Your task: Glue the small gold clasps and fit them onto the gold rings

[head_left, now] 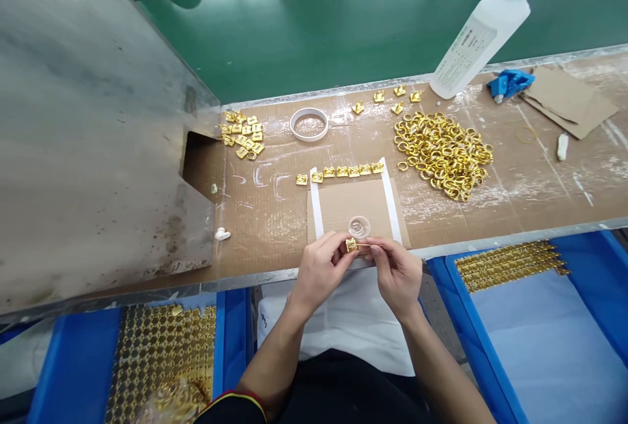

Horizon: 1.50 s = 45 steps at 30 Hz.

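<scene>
My left hand (318, 273) pinches a small gold piece (351, 245) at the front edge of the workbench. My right hand (400, 277) holds a thin stick (367, 245) whose tip meets the gold piece. Just behind my fingers, a small clear dish (360, 227) rests on a cardboard sheet (343, 205) with white tape strips at its sides. A row of gold pieces (342, 172) lines the sheet's back edge. Farther right is a heap of gold rings (441, 152). More gold pieces (245, 133) lie in a cluster at the left.
A white tape roll (309, 124) lies behind the row. At the back right stands a white bottle (478, 41) near a blue object (510, 84) and cardboard scraps (569, 100). A metal panel (98, 116) rises at left. Blue trays (235, 332) with gold items flank me.
</scene>
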### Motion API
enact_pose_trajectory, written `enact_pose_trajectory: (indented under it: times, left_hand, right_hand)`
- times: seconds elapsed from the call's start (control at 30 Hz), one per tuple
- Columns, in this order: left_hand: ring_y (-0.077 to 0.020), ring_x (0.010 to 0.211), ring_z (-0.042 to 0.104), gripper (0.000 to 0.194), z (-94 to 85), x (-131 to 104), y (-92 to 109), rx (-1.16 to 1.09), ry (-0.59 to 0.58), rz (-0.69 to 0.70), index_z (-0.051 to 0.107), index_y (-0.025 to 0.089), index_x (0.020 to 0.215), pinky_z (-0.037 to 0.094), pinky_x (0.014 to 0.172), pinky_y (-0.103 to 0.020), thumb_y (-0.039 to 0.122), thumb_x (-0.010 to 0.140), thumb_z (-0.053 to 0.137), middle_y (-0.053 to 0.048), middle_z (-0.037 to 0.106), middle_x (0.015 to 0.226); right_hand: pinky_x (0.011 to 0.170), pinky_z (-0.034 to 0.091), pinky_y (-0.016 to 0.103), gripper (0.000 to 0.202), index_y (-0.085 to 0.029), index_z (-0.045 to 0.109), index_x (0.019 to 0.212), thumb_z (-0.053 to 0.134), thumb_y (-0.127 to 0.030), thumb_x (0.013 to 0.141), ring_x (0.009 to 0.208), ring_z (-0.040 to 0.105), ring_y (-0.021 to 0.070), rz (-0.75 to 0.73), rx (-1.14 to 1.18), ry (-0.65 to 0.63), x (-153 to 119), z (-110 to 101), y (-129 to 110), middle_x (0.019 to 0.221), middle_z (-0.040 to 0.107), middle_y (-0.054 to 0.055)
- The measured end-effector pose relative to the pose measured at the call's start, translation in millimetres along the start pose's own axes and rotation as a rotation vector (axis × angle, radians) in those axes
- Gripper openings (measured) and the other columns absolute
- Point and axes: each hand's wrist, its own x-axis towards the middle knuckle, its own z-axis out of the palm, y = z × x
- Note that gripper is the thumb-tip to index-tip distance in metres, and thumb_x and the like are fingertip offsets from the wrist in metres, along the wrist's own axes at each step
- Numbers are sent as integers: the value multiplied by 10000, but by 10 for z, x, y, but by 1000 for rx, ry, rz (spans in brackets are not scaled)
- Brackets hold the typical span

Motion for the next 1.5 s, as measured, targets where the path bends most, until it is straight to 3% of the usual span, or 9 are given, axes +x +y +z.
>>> enact_pose_trajectory:
  times: [0.47,1.0,1.27,1.5]
  left_hand:
    - [-110,540,466,122,6,-3,-4,16,3,-5,711,173,1018,419,577,-229,211,949,617,24,574,694]
    - [-110,548,476,140,5,0,3,4,-2,-24,712,184,1049,421,571,-227,244,961,621,16,598,716]
    - [-113,548,481,145,10,-14,-15,-7,4,-22,712,182,1053,412,562,-229,254,962,625,11,606,720]
    - [-109,543,466,122,8,-5,-13,-2,8,-9,711,177,1016,400,561,-225,246,966,623,18,591,713]
  right_hand:
    - [599,642,290,181,-243,742,1024,563,-213,1021,625,748,179,-35,-21,-4,5,7,-11,896,810,37]
    - [692,669,326,203,-242,746,1015,546,-210,1027,791,790,221,-39,-39,-23,4,3,-1,914,811,50]
    - [678,671,332,192,-242,744,1011,559,-194,1014,708,775,208,-58,-37,-18,3,4,-3,909,812,49]
    - [721,672,330,196,-246,735,1026,569,-146,1003,766,783,208,-94,-1,-25,15,6,-2,915,812,40]
